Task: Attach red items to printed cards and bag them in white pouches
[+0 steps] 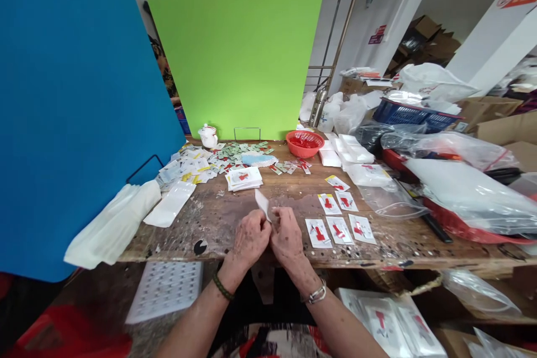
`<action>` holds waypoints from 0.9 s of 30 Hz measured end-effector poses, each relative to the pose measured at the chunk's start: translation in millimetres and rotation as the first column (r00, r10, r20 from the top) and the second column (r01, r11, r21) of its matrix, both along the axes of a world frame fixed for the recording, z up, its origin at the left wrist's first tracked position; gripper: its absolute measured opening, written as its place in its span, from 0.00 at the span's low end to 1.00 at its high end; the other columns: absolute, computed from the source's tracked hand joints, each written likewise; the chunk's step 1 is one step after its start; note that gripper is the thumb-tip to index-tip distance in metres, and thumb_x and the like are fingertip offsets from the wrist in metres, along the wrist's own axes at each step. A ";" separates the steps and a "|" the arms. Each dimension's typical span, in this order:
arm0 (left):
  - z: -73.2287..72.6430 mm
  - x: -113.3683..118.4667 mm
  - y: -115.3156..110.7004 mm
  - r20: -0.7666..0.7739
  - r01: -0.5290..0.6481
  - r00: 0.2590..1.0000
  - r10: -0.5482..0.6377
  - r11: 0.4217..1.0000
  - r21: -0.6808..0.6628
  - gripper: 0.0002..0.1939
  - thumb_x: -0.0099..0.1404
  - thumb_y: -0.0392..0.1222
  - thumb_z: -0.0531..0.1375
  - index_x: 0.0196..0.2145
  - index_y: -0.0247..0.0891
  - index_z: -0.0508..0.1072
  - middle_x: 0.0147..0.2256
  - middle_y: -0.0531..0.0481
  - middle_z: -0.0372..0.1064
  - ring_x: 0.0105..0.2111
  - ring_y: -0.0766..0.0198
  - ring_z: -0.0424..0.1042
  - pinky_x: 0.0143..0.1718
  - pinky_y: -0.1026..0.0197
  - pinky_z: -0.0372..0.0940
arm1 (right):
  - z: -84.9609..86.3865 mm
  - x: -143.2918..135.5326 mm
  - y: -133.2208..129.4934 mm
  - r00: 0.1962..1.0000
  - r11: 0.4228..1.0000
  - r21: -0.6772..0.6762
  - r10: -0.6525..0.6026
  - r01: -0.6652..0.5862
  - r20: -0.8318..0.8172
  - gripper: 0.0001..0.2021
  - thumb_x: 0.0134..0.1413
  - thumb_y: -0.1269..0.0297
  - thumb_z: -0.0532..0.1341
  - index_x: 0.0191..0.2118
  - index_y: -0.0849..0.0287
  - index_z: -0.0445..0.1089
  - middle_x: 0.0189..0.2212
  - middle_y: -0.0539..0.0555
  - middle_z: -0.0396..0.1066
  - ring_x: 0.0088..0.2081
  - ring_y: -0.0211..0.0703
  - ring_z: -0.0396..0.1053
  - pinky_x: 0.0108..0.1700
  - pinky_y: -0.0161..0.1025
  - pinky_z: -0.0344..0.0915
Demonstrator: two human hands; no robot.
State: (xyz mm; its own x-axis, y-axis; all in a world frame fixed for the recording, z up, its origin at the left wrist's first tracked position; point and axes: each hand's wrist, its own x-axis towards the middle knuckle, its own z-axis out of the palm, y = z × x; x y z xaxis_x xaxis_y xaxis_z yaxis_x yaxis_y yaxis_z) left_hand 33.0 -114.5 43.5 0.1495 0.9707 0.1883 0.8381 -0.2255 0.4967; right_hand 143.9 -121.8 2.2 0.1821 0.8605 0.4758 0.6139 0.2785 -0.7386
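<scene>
A small white packet [262,203] stands up at the table's front middle, its lower edge between my two hands. My left hand [251,235] is closed on it, thumb and fingers pinched together. My right hand [287,236] is curled closed at the same lower edge, fingertips close to the left ones; part of the grip is hidden. Just beyond lies a stack of white packets [244,179], with a red piece showing on the top one. Right of my right hand, several flat packets with red pieces [318,233] lie in loose rows.
Green cards [239,152] and white cards [191,165] are heaped at the back left. A red basket [305,144] holds red pieces. A white lidded cup [208,136] stands by the green board [239,56]. Plastic bags [474,190] crowd the right side.
</scene>
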 end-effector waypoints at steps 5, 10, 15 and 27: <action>6.2 -0.6 -7.1 0.197 0.210 0.959 -0.202 0.977 -0.023 0.10 0.60 0.34 0.53 0.22 0.38 0.65 0.23 0.51 0.65 0.25 0.65 0.63 0.29 0.63 0.54 | 9.2 17.0 11.1 0.992 0.996 -0.046 0.073 -0.078 -0.105 0.09 0.50 0.69 0.53 0.32 0.58 0.71 0.30 0.55 0.71 0.34 0.43 0.67 0.39 0.39 0.64; -2.4 -10.5 13.7 0.787 -0.062 0.606 0.117 0.993 -0.100 0.13 0.53 0.45 0.64 0.37 0.38 0.73 0.33 0.49 0.72 0.31 0.64 0.69 0.30 0.65 0.62 | 13.5 21.5 16.9 0.750 0.914 -0.274 0.049 -0.301 -0.660 0.13 0.44 0.53 0.62 0.29 0.60 0.70 0.20 0.48 0.67 0.18 0.36 0.59 0.18 0.34 0.58; -15.4 -19.3 28.2 0.911 0.136 0.323 0.259 0.939 -0.315 0.19 0.41 0.46 0.71 0.29 0.32 0.74 0.24 0.50 0.72 0.20 0.68 0.66 0.21 0.66 0.62 | 15.2 15.8 12.2 0.601 0.863 -0.278 0.036 -0.421 -0.799 0.17 0.35 0.52 0.68 0.26 0.61 0.68 0.14 0.45 0.63 0.13 0.32 0.55 0.10 0.29 0.48; -8.3 7.8 3.0 0.847 0.252 -0.330 0.416 0.904 -0.346 0.12 0.61 0.40 0.61 0.43 0.35 0.72 0.41 0.43 0.75 0.35 0.59 0.75 0.33 0.58 0.72 | 19.6 -2.2 5.4 0.423 0.883 -0.175 0.030 -0.437 -0.906 0.19 0.34 0.56 0.70 0.29 0.58 0.62 0.16 0.41 0.63 0.12 0.31 0.59 0.09 0.28 0.54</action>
